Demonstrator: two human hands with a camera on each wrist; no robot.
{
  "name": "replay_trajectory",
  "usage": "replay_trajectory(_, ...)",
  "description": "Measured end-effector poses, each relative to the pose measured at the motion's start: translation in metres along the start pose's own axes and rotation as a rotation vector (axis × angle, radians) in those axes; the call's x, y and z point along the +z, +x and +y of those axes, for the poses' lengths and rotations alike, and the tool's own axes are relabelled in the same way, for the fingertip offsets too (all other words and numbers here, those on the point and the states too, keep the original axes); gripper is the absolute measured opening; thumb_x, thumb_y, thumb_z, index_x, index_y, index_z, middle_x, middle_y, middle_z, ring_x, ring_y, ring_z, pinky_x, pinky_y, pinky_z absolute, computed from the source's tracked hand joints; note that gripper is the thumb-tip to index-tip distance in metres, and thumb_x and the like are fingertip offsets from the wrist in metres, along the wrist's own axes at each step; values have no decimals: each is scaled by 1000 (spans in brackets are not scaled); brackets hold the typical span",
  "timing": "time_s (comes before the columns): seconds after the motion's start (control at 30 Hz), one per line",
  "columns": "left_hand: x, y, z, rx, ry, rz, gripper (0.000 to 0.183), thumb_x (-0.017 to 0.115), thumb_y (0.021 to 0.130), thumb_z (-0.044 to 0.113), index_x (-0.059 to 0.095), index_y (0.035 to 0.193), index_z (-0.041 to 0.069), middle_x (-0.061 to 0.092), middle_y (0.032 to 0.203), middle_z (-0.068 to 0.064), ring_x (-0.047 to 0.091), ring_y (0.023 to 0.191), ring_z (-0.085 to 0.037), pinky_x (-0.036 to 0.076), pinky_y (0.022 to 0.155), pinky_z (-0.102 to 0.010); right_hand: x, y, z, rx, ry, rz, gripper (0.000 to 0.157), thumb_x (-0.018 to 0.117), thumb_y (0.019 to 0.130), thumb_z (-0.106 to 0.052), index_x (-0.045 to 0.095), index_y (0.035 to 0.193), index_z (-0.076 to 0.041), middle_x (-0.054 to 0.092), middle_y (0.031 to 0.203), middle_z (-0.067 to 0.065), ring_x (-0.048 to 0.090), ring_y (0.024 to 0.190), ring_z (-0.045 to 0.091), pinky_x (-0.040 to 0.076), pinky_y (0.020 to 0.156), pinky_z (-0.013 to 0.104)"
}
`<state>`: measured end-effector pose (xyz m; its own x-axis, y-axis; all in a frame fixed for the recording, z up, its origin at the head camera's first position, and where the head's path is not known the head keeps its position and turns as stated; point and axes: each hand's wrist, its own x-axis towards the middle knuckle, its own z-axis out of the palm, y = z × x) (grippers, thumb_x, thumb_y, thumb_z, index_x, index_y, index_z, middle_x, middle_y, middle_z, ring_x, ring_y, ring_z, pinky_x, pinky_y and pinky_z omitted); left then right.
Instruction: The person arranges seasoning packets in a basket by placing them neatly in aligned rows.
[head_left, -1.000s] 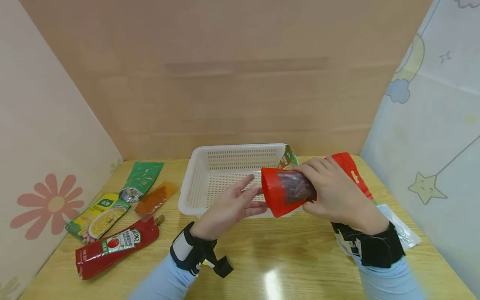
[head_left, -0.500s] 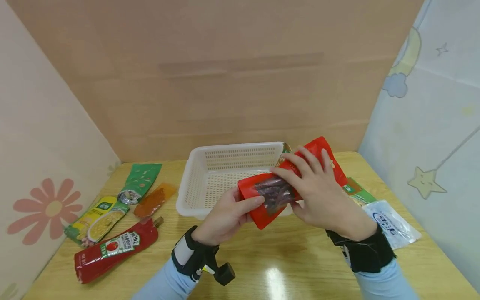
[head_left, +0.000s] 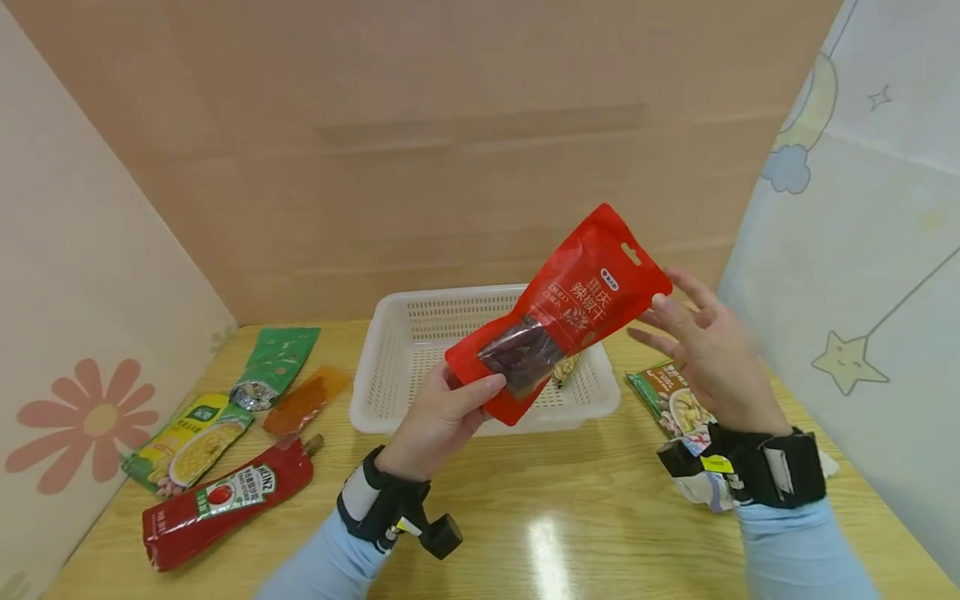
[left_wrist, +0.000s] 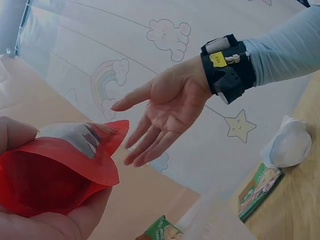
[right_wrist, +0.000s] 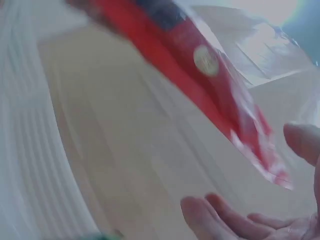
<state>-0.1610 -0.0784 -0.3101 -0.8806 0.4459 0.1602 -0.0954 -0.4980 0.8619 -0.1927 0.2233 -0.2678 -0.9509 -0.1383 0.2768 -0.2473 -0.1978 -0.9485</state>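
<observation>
In the head view my left hand (head_left: 435, 425) grips the lower end of a red dried chili bag (head_left: 588, 292), thumb on its clear window. Dark chilies show through the window, and the bag tilts up to the right above the basket. My right hand (head_left: 723, 358) is at the bag's upper right corner, fingers spread. From the left wrist view, a gap shows between the right hand's (left_wrist: 172, 107) loose fingers and the bag (left_wrist: 75, 160). Under the bag stands a white plastic basket (head_left: 363, 383), with a packet (head_left: 564, 369) partly hidden inside it.
On the left of the table lie a red ketchup pouch (head_left: 228, 504), a yellow-green packet (head_left: 191, 442), a green pouch (head_left: 277, 362) and a clear orange-brown sachet (head_left: 303, 404). At right are a green-brown packet (head_left: 663, 396) and a whitish packet (head_left: 701, 490), partly behind my right wrist.
The right hand has gone from gripping the bag to standing open beside its corner. My left hand has taken hold of the bag's lower end, and the bag has turned its printed front upward.
</observation>
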Motion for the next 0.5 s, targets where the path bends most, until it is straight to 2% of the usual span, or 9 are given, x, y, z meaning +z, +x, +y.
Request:
replay_trajectory(0.07,2,0,-5,-3,-3,-16,51,67,95,12,42,140,6,52,135,-14,52,121,-30,48,101,-40,3,3,8,55,152,-105,53,50,104,-17,27,152,-11,46,143,9,57,117,23,53,93,36)
replay_trajectory(0.13,2,1,-11,-7,-3,-29,51,69,95,13,44,139,6,54,134,-13,53,119,-29,48,100,-40,8,4,16,80,246,-173,48,47,105,-19,30,150,-13,46,144,6,56,119,22,51,95,39)
replay_trajectory(0.2,2,2,-16,-12,-9,-39,50,69,94,14,46,138,6,55,132,-12,54,118,-27,49,99,-39,13,4,20,87,313,-200,45,44,106,-20,32,148,-15,47,143,4,55,121,21,51,96,40)
replay_trajectory(0.27,2,3,-20,-18,-20,-50,49,70,94,14,46,137,6,55,132,-12,54,117,-27,49,99,-39,16,3,22,90,361,-191,43,44,106,-18,33,148,-17,48,142,3,55,120,21,51,95,41)
replay_trajectory(0.37,1,6,-24,-38,-31,-54,51,69,94,14,45,138,7,53,134,-13,53,119,-27,48,100,-39,20,0,21,101,373,-175,42,43,106,-15,32,146,-16,48,140,3,55,120,22,52,93,43)
replay_trajectory(0.5,1,9,-25,-93,-14,-6,50,68,96,15,44,140,9,52,137,-14,53,121,-29,48,100,-40,26,-5,15,89,269,-152,42,47,104,-10,32,143,-13,45,138,7,52,121,23,54,88,42)
